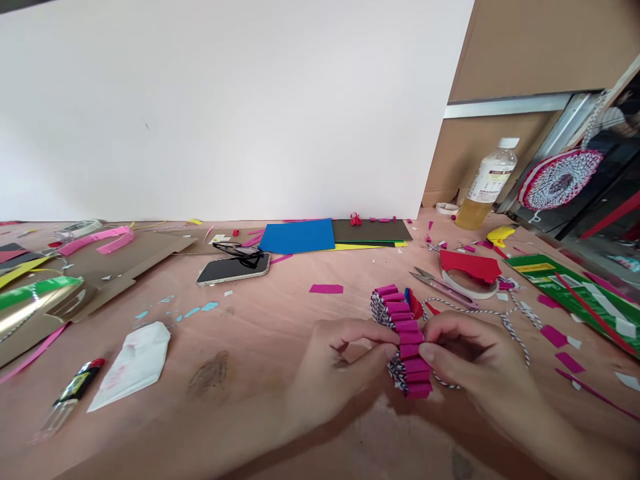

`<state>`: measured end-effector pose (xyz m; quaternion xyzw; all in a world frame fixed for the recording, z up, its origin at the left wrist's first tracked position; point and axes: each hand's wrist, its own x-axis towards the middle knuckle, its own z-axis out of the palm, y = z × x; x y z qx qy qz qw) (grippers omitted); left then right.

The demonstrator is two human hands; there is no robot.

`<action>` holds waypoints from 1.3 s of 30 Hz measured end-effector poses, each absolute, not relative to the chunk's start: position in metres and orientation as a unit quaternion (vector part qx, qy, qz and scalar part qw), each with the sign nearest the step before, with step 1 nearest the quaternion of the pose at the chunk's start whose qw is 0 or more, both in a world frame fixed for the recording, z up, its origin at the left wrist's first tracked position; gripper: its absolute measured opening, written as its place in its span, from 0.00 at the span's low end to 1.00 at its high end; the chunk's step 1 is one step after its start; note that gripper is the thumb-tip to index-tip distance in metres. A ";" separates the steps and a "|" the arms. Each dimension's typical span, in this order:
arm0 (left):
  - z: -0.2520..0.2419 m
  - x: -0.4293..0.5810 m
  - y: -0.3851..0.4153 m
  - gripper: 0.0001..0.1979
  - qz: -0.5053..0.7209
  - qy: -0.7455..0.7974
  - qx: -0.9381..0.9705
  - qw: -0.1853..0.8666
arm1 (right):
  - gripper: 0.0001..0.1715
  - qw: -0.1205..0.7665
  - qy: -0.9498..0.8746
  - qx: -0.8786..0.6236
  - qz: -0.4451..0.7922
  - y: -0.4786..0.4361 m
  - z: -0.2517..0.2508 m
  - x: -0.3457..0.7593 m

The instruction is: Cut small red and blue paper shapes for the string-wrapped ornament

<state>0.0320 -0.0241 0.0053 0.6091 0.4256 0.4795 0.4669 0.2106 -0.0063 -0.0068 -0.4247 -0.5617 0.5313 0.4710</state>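
Tabletop (270,313) flanks hands (340,363) (480,360), near edge unclear

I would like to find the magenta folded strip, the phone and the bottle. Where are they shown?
Magenta folded strip (409,337), head view: a middle fold.
Phone (229,270), head view: its dark screen.
Bottle (489,184), head view: its label.

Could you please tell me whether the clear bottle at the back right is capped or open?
Capped: a white cap sits on the neck of the bottle.

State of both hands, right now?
Left hand: closed, pinching the pleated magenta piece.
Right hand: closed, pinching the same piece's opposite side.
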 end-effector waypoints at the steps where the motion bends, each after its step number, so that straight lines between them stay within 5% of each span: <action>1: 0.009 0.030 -0.023 0.06 0.464 0.428 0.633 0.447 | 0.05 0.465 -0.559 -0.423 0.542 -0.005 -0.006 0.211; 12: 0.019 0.020 -0.020 0.05 0.386 0.409 0.756 0.336 | 0.07 0.427 -0.598 -0.436 0.520 -0.009 -0.004 0.213; 22: 0.005 0.022 -0.013 0.03 0.433 0.424 0.654 0.453 | 0.01 0.431 -0.592 -0.411 0.544 -0.004 -0.007 0.214; 39: 0.007 0.024 -0.021 0.03 0.425 0.405 0.692 0.419 | 0.02 0.416 -0.611 -0.401 0.541 -0.003 -0.005 0.216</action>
